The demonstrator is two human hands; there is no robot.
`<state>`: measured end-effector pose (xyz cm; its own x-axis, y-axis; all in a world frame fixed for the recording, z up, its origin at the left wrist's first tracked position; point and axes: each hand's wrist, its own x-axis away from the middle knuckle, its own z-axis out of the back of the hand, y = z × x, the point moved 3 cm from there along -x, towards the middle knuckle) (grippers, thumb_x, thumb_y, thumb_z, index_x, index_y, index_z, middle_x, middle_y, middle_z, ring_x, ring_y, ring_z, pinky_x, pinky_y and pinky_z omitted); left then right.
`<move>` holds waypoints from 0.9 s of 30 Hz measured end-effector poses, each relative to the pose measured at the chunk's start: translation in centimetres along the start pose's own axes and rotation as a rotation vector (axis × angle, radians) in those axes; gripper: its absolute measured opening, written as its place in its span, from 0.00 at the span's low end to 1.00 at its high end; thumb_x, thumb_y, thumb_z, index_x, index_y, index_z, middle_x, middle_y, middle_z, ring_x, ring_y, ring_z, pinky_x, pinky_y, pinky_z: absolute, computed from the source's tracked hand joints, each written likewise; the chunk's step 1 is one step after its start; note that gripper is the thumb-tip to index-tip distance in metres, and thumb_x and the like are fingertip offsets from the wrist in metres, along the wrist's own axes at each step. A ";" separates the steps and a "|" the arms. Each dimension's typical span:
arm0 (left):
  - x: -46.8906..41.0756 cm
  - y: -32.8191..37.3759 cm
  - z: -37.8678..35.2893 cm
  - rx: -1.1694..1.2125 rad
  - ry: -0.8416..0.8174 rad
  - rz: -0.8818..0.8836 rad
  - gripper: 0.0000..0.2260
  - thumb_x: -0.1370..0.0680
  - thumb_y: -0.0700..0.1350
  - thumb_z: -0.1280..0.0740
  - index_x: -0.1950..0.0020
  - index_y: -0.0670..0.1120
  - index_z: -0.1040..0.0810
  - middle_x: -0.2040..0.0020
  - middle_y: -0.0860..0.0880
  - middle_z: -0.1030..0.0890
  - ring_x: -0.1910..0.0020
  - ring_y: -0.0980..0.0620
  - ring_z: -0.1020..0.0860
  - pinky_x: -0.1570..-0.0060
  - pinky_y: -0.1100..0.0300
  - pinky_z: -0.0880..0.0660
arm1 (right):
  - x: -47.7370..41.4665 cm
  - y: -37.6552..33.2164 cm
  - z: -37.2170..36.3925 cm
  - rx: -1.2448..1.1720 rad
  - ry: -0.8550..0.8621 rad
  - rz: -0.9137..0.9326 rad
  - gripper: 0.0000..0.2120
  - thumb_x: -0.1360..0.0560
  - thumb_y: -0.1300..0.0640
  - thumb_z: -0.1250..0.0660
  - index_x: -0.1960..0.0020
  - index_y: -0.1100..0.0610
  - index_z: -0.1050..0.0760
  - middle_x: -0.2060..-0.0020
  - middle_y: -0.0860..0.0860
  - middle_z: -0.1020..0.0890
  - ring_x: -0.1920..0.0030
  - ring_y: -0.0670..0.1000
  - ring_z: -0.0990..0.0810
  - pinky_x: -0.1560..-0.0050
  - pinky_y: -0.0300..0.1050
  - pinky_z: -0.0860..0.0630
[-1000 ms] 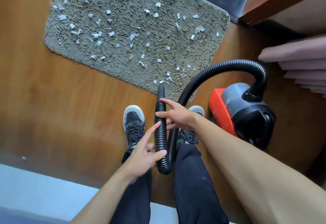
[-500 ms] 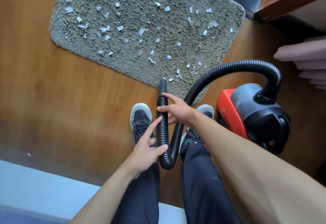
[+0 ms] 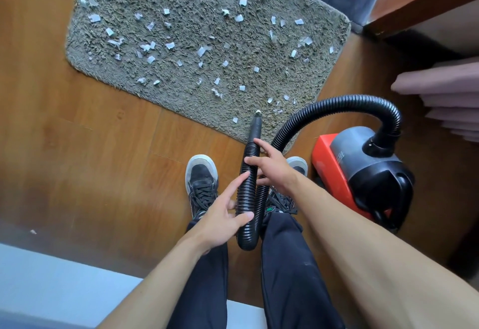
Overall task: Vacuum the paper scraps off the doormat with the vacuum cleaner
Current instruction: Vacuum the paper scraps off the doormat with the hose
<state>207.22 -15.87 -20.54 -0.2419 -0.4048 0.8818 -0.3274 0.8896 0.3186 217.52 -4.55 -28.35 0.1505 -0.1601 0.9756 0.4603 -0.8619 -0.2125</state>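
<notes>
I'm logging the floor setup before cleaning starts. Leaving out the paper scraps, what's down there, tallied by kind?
Doormat: 1
Vacuum cleaner: 1
Hose: 1, held by the left hand and right hand
Shoes: 2
Total: 5

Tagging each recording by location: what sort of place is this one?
Probably a home, perhaps an entryway or bedroom: a shaggy grey doormat strewn with white paper scraps lies on a brown wood-plank floor, with a red-and-grey canister vacuum cleaner beside it.
</notes>
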 end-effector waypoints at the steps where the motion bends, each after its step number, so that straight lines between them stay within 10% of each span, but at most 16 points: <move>1: 0.1 -0.1 0.0 -0.005 0.003 0.002 0.35 0.20 0.34 0.34 0.27 0.70 0.37 0.53 0.55 0.16 0.52 0.54 0.16 0.55 0.60 0.21 | 0.0 0.1 -0.1 -0.001 -0.002 -0.003 0.32 0.24 0.62 0.31 0.25 0.44 0.37 0.50 0.51 0.18 0.62 0.49 0.19 0.64 0.45 0.21; 15: 1.7 -0.3 2.4 0.010 0.125 -0.016 0.35 0.20 0.35 0.34 0.26 0.70 0.39 0.51 0.48 0.15 0.55 0.52 0.17 0.45 0.41 0.21 | -0.7 -2.2 -4.3 0.102 -0.118 0.005 0.33 0.25 0.64 0.33 0.24 0.46 0.38 0.41 0.56 0.21 0.64 0.48 0.19 0.67 0.44 0.20; 21: 0.7 0.7 1.7 0.024 0.044 -0.020 0.34 0.19 0.33 0.35 0.25 0.68 0.39 0.58 0.54 0.15 0.59 0.55 0.18 0.58 0.57 0.19 | -0.2 -1.9 -2.4 0.041 -0.042 0.030 0.32 0.25 0.63 0.32 0.25 0.44 0.37 0.41 0.53 0.21 0.57 0.48 0.18 0.66 0.43 0.20; 27: -0.4 2.2 -0.5 -0.020 -0.016 -0.050 0.34 0.19 0.31 0.37 0.23 0.63 0.41 0.57 0.53 0.20 0.68 0.62 0.20 0.68 0.72 0.27 | 0.0 -1.8 0.7 -0.042 0.053 0.055 0.30 0.24 0.64 0.32 0.27 0.45 0.34 0.54 0.50 0.19 0.71 0.39 0.20 0.72 0.37 0.25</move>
<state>207.08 -13.62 -19.98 -0.2402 -0.4524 0.8588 -0.3216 0.8719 0.3694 217.24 -2.65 -28.03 0.1275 -0.2322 0.9643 0.4152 -0.8704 -0.2646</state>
